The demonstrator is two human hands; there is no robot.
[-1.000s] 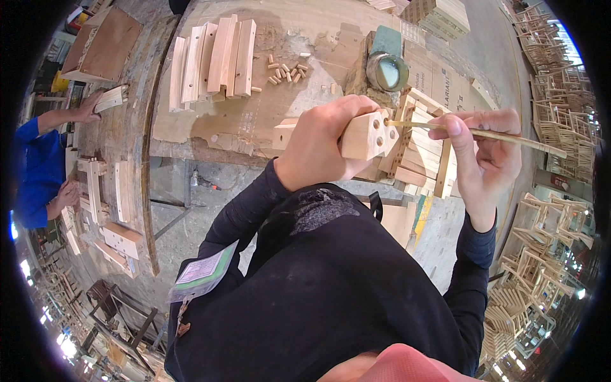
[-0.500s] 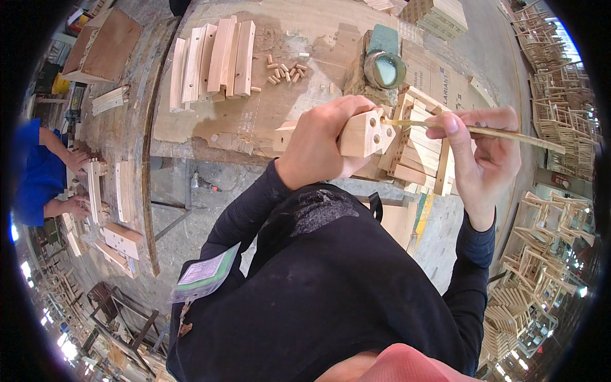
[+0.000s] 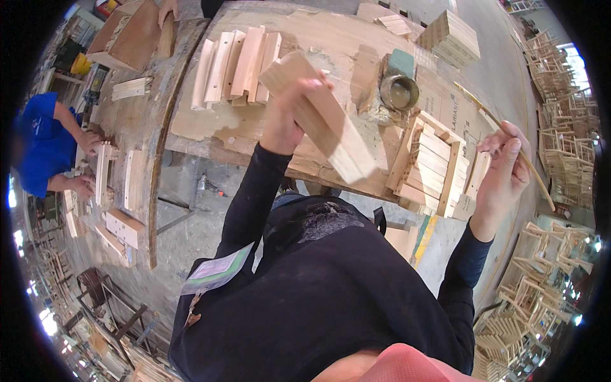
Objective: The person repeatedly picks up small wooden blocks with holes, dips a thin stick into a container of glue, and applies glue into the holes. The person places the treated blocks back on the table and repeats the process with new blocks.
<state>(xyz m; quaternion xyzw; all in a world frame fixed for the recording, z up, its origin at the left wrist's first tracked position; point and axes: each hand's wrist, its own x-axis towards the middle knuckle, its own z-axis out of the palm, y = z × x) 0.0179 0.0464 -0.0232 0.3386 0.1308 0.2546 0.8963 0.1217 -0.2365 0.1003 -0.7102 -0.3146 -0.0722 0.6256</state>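
Observation:
My left hand (image 3: pixel 284 121) is closed around a long, pale wooden block (image 3: pixel 337 130), held tilted above the table's front edge and smeared by motion. Whether it is one piece or two pressed together I cannot tell. Out to the right, my right hand (image 3: pixel 503 175) pinches a thin yellowish stick (image 3: pixel 540 183), whose far end points up and left over cardboard. Between the hands stands a round, dirty glue pot (image 3: pixel 407 104), resting against a green-topped block (image 3: pixel 401 62). A stack of slatted wooden pieces (image 3: pixel 431 167) lies near the right hand.
Several wooden bars (image 3: pixel 219 70) lie in a row at the table's left. A stacked pile of wood (image 3: pixel 449 41) stands at the far right. Across a gap on the left, a blue-sleeved person handles wood pieces (image 3: pixel 103 172) at another bench (image 3: pixel 143 235). Wooden frames (image 3: pixel 534 267) fill the right side.
My left hand has swung the block left and turned it, so its drilled end no longer shows. The stick has left the block's hole, and my right hand has moved slightly right and down.

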